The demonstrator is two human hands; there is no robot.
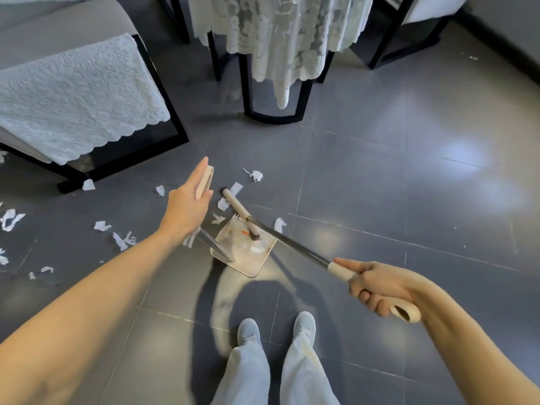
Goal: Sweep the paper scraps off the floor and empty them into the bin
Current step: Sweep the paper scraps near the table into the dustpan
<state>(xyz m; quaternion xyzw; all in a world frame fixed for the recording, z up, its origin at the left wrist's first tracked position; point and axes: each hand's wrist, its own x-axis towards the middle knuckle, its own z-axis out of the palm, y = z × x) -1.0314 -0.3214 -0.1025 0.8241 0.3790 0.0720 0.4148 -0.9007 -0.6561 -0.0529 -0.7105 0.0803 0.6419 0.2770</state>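
Several torn white paper scraps lie on the dark tiled floor, most of them to the left and around the broom. A beige long-handled dustpan sits flat on the floor in front of my feet. My left hand holds the beige grip at the top of its upright pole. My right hand grips the beige end of the broom handle. The broom head, a beige bar with dark bristles, lies across the pan's far edge, with scraps beside it.
A black-framed armchair with a white lace cover stands at the left. A table draped in lace with black legs is straight ahead, and another chair frame is at the back right. The floor to the right is bare tile.
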